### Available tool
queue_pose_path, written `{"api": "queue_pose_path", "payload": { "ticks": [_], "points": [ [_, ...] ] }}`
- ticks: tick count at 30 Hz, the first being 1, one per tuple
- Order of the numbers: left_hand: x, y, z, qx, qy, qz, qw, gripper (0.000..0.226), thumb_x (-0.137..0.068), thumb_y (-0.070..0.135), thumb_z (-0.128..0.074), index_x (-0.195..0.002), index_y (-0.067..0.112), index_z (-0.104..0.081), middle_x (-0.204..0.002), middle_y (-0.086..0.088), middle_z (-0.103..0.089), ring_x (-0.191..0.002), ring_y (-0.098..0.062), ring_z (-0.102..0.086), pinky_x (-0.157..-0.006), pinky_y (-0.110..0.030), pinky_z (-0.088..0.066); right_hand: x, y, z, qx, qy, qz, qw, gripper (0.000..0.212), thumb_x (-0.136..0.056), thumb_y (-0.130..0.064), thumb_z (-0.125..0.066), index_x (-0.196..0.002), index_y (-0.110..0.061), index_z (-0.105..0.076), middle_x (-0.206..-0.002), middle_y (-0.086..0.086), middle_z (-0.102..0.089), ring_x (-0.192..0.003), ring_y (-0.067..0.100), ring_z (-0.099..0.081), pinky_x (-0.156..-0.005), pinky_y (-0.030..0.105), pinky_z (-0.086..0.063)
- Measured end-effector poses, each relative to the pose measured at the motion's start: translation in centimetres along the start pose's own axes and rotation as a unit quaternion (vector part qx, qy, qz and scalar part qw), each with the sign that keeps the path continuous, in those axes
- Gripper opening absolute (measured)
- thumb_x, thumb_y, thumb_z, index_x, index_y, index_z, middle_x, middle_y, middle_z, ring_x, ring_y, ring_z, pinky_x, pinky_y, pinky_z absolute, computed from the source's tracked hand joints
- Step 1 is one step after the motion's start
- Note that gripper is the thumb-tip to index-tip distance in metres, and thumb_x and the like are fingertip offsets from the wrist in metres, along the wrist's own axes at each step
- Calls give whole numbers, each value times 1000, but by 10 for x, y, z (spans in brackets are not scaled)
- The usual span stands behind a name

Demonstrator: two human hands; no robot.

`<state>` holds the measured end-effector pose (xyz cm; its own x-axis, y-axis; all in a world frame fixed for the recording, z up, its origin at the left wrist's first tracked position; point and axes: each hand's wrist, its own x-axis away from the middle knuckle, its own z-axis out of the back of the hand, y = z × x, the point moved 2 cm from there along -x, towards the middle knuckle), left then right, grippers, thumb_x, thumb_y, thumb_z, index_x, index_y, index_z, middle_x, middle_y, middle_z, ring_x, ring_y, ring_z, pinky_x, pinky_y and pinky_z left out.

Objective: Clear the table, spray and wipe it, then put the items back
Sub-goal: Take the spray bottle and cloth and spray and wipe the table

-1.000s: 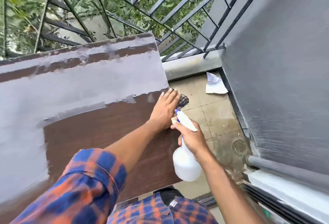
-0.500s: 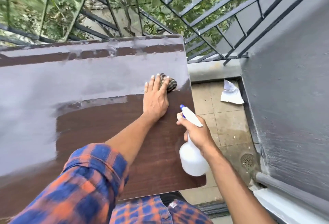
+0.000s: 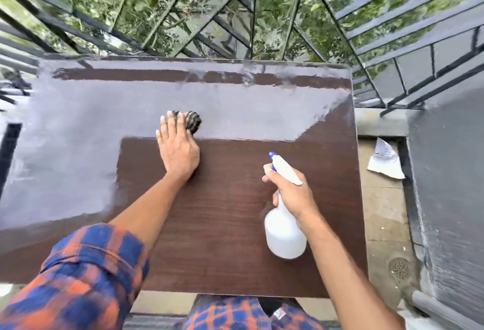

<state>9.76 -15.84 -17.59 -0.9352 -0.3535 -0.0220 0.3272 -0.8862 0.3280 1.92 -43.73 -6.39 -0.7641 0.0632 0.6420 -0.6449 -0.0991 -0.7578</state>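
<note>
The head view looks steeply down, close over the table [image 3: 222,224], facing the railing [image 3: 253,15]

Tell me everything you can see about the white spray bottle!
The white plastic spray bottle has a round, cloudy body, a narrow neck and a white spray head with a blue tip. The right hand grips its neck. It leans with the head pointing away, over the brown wood-look table. Whether its base touches the table is unclear.

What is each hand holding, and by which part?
The right hand grips the bottle by its neck, under the spray head. The left hand holds nothing; it presses flat on the cloth.
</note>
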Motion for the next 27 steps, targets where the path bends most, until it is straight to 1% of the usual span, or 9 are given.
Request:
{"api": "queue_pose_path", "payload": {
  "ticks": [3,8,13,17,20,24,27],
  "points": [
    [-4,-11,4,12,12,18,1000,52,-100,23,-36,-151,13,-37,-162,-11,-28,-150,-33,-21,-122,-51,-17,-2,-12,-29,11,-17,7,1000,11,-92,-21,-66,-92,-10,-69,-88,-1,-67,-45,16,-44,-49,21,-42],
    [-20,4,-1,48,12,52,997,53,-101,22,-37,-153,12,-34,-164,-10,-23,-152,-28,-17,-124,-46,-11,-9,-26,-54,17,-24,20,999,13,-95,-21,-65,-95,-8,-70,-88,-3,-66,-48,16,-44,-48,16,-42],
    [-61,22,-5,67,0,41,997,54,-101,25,-36,-153,12,-32,-164,-11,-21,-151,-30,-19,-124,-46,-8,-25,-38,-68,27,-23,20,999,16,-93,-25,-65,-95,-10,-70,-84,-1,-62,-51,19,-43,-50,21,-43],
    [-98,33,-10,76,-6,49,996,56,-100,26,-35,-154,12,-30,-164,-12,-20,-151,-30,-18,-125,-46,-7,-40,-48,-72,30,-23,14,999,14,-92,-27,-64,-99,-15,-69,-83,-2,-63,-47,18,-44,-58,26,-43],
    [-128,38,-13,80,-13,61,995,57,-100,26,-34,-155,12,-27,-165,-12,-19,-151,-30,-17,-125,-46,-5,-52,-57,-75,29,-22,15,999,12,-92,-23,-64,-96,-13,-69,-82,-1,-63,-47,18,-45,-54,23,-43],
    [-163,51,-19,81,-3,71,994,57,-101,26,-35,-156,12,-26,-165,-13,-18,-151,-30,-15,-124,-47,-5,-69,-67,-77,22,-34,17,999,11,-90,-23,-63,-91,-13,-68,-80,-1,-63,-44,19,-46,-62,29,-43],
    [-176,64,-24,86,15,76,993,57,-101,25,-37,-155,9,-27,-163,-16,-21,-151,-32,-16,-124,-46,-6,-80,-75,-74,9,-38,16,999,12,-90,-23,-64,-93,-12,-69,-80,-1,-63,-45,20,-46,-61,29,-43]
  ]
}}
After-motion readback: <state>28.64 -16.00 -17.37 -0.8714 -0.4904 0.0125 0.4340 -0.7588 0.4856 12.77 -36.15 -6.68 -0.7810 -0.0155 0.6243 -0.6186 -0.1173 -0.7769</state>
